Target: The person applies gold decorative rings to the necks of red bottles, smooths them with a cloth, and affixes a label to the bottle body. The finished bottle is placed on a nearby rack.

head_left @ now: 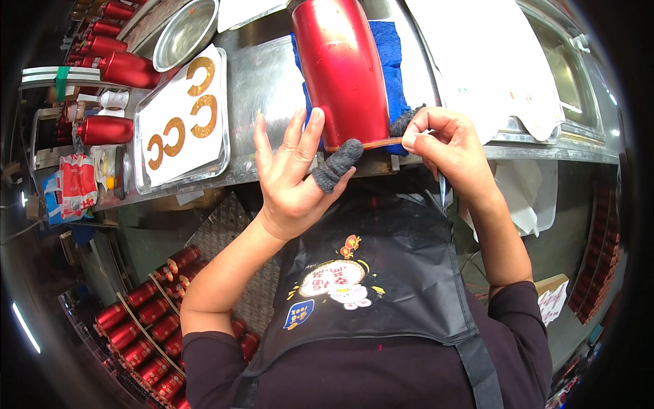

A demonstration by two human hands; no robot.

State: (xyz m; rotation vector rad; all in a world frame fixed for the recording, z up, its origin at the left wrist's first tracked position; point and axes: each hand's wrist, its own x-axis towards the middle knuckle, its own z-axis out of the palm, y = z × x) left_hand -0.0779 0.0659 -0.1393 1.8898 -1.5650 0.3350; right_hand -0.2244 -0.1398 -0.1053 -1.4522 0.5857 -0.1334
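Note:
A glossy red bottle-shaped vessel [344, 68] lies on a blue cloth [389, 51] at the bench edge. Along its near end runs a thin gold strip [381, 143]. Between thumb and finger, my right hand [446, 146] pinches the strip's right end. A slim silvery tool [443, 189] sticks out below that hand; its kind is unclear. My left hand [289, 174] is spread open at the vessel's near left side, one finger in a grey knitted finger sleeve [338, 165] touching the rim by the strip. Another grey sleeve [407, 121] shows at my right hand.
To the left, a clear tray [143, 174] holds a white sheet with gold C-shaped pieces [204, 114]. A metal bowl [185, 34] stands behind it. More red vessels [129, 69] lie far left, with several racked below [153, 310]. White paper [484, 61] covers the right side.

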